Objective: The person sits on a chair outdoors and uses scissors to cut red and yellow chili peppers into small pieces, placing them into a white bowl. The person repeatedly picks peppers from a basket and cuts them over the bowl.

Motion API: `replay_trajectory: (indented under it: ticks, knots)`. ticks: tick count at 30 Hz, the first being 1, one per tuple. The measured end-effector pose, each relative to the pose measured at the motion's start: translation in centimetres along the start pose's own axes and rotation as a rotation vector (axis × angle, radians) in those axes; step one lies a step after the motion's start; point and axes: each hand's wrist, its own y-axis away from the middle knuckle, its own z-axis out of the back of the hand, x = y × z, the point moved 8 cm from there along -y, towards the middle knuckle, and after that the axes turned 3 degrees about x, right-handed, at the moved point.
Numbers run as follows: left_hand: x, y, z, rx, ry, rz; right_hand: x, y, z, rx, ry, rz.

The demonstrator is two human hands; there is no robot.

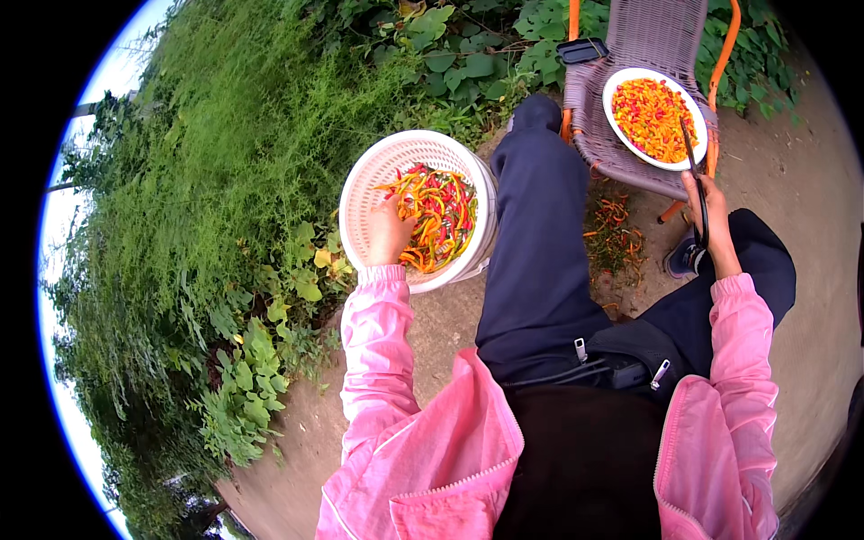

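Note:
My left hand [388, 233] reaches into a white plastic basket [364, 169], among whole red, orange and green chili peppers [442, 216]. Its fingertips are partly hidden, so I cannot tell whether a pepper is gripped. My right hand [715, 206] holds a pair of dark-handled scissors [702, 209], the blades pointing away from me over the rim of a white bowl [611, 121]. Cut red, orange and yellow pepper pieces [651, 118] fill this bowl, which rests on the seat of a woven chair [597, 145].
A small black tray-like object [582, 50] sits at the chair's left side. Pepper stems and scraps [614, 233] litter the ground between my legs [540, 256]. The basket appears to sit on a white bucket [482, 250]. Dense green plants [223, 169] border the left.

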Motion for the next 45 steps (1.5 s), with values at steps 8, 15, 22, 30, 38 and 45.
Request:
replay_trajectory:
  ticks: [8, 15, 22, 30, 38, 45]
  knots:
    - [-2.5, -0.6, -4.8, 0.175, -0.44, 0.02, -0.1, -0.2, -0.2, -0.027, 0.004, 0.032]
    - [-0.8, -1.7, -7.0, 0.154, -0.287, -0.014, 0.5, 0.0, -0.5, -0.015, -0.013, 0.032]
    - [-0.5, -0.9, -2.6, -0.047, 0.184, -0.076, 0.1, -0.3, -0.6, -0.022, 0.022, 0.058]
    - [1.8, -1.1, -1.0, -0.078, 0.969, 0.168, 0.6, -0.2, -0.9, 0.005, 0.007, 0.05]
    - [1.6, 0.0, -1.3, 0.009, 1.353, 0.291, 0.2, -0.1, -0.8, 0.004, -0.034, 0.028]
    - [1.1, 0.7, -0.8, 0.049, 1.563, 0.294, 0.3, -0.1, -0.8, 0.004, -0.004, 0.029]
